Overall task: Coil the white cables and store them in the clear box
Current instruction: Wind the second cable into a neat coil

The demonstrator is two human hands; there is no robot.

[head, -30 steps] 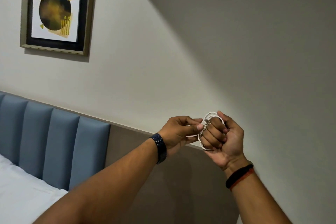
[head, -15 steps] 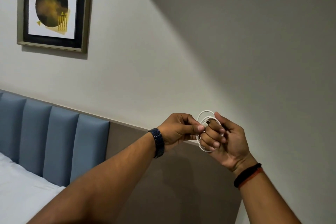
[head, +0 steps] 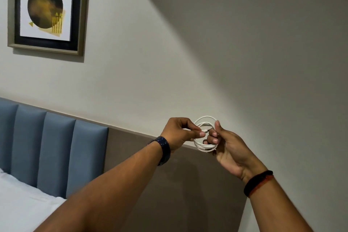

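- Head view: a white cable (head: pixel 205 133), wound into loops, is held mid-air before a wall.
- Right hand (head: pixel 228 149) is closed around it; left hand (head: pixel 179 133) pinches its end.
- No clear box is seen; storing seems left.

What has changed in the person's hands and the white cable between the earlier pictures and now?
The right hand has opened from a tight fist around the white cable coil, so more loops show. The left hand now pinches the cable end at the coil's middle. Both hands have stayed raised before the wall, and both have kept hold of the cable.
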